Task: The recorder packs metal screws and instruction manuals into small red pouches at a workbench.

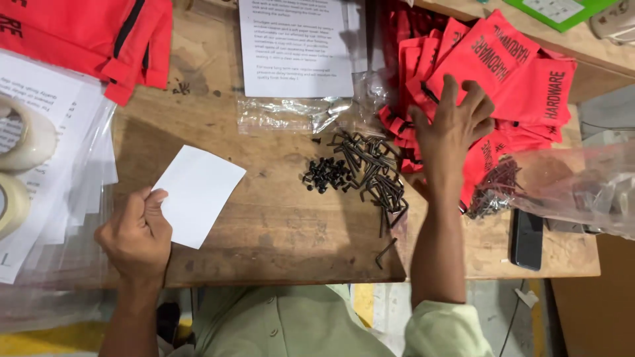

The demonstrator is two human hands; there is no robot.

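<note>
Head view: wooden bench (pixel 278 231).
Left hand (pixel 135 235): pinches blank white card (pixel 198 195) near left front edge.
Right hand (pixel 453 129): fingers spread, released, flat on red fabric pouches (pixel 522 86) at right rear.
Between: black screws (pixel 327 175), hex keys (pixel 377 172).

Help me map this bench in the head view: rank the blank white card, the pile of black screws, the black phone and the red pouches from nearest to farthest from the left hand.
From the left hand:
1. Blank white card, pinched in its fingers.
2. Pile of black screws, mid-bench, to the right.
3. Red pouches under the right hand, and the black phone at the right edge: too close to call.
</note>
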